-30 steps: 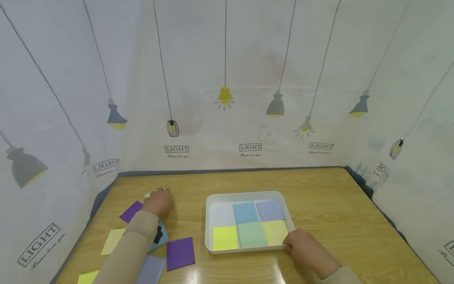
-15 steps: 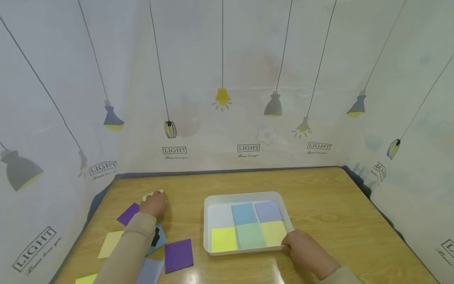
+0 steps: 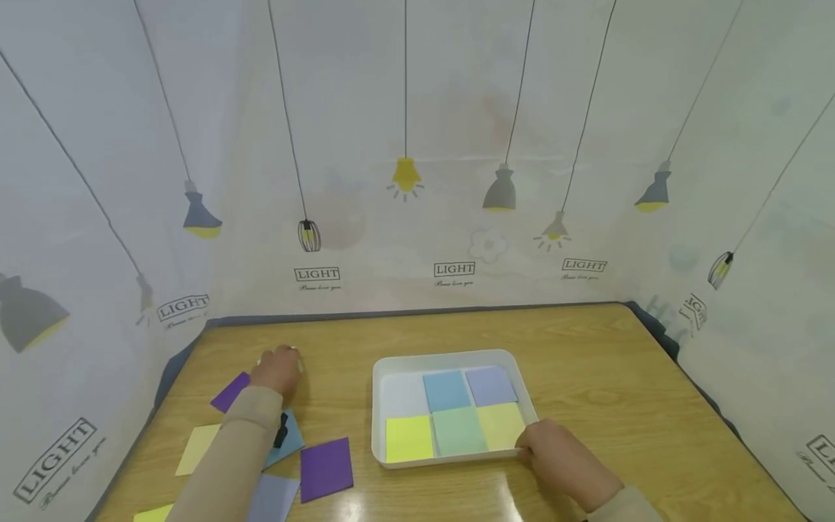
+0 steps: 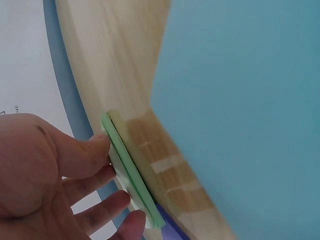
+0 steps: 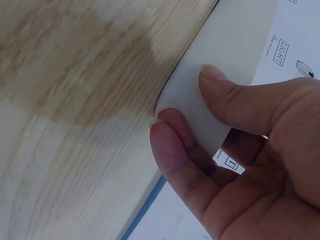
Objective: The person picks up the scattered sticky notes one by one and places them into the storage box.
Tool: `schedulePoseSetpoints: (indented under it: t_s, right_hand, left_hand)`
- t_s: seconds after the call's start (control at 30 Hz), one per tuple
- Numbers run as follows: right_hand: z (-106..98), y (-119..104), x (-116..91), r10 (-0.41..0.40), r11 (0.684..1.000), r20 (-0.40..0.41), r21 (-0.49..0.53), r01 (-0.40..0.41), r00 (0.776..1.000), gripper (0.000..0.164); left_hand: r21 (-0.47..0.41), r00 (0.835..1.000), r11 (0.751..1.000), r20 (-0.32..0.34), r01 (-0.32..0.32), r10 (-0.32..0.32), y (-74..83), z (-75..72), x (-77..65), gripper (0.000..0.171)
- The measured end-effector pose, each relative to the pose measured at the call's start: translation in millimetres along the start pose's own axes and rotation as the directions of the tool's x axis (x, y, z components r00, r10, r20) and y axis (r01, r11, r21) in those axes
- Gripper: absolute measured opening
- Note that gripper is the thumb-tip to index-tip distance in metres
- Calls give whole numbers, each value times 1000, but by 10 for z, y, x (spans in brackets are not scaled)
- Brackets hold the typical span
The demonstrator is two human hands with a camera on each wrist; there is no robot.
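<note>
At the table's far left, my left hand [image 3: 277, 370] pinches a light green square note pad [image 4: 132, 172] with thumb and fingertips. In the left wrist view the pad stands on edge, tilted; in the head view the hand covers most of it. My right hand [image 3: 564, 464] grips the near right corner of a white tray [image 3: 443, 357], its thumb against the wall and fingers curled at the corner in the right wrist view. Inside the tray lie a blue pad [image 3: 446, 391], a lavender one [image 3: 491, 386], a bright yellow one [image 3: 409, 438], a mint one [image 3: 459, 431] and a pale yellow one [image 3: 501, 426].
Around my left forearm lie purple pads, one nearer [image 3: 326, 470] and one farther [image 3: 231, 391], a blue pad [image 3: 290, 438] with a black mark, a lavender pad [image 3: 274, 496] and a pale yellow pad [image 3: 196, 448]. Printed curtains [image 3: 365, 145] surround the wooden table [image 3: 587, 362].
My left hand has shifted slightly over the green pad, covering more of it. The right hand stays at the tray corner. The head view has drifted a little.
</note>
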State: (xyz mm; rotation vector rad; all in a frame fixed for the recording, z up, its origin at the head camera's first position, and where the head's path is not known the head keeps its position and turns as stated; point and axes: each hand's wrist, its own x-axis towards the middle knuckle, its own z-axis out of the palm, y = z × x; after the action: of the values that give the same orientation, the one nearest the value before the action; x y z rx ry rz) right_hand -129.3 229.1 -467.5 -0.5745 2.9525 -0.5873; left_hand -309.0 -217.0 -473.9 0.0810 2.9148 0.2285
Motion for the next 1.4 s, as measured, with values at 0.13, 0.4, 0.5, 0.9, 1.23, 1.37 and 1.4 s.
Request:
schedulePoseSetpoints:
  t_s: [0.13, 0.4, 0.5, 0.9, 1.23, 1.37, 1.4]
  right_hand:
    - [16, 15, 0, -21, 1000, -8, 4, 21, 1000, 20]
    - [16, 28, 9, -28, 999, 4, 29, 28, 1000, 31]
    - [22, 29, 17, -32, 999, 10, 31, 32, 999, 31]
    - [27, 40, 12, -19, 1000, -6, -4, 19, 1000, 23]
    - [0, 17, 3, -26, 1000, -2, 10, 26, 1000, 21]
    - [17, 27, 15, -36, 999, -8, 14, 36, 999, 21]
    - [23, 30, 17, -40, 999, -12, 11, 41, 999, 21]
  left_hand:
    - [-8, 1000, 1000, -2, 6, -6, -44, 6, 38, 44]
    - [-47, 1000, 999, 0, 23, -23, -212, 45, 144, 51]
    - [-63, 999, 997, 3, 36, -36, -273, 45, 161, 55]
    - [-135, 996, 990, -64, 46, -55, -239, -20, 81, 60]
    - [-189, 987, 979, -130, 70, -95, -273, 56, 86, 69]
    - [-162, 981, 984, -169, 71, -99, -225, 21, 45, 69]
    - [-152, 979, 986, -180, 68, -96, -207, 4, 29, 70]
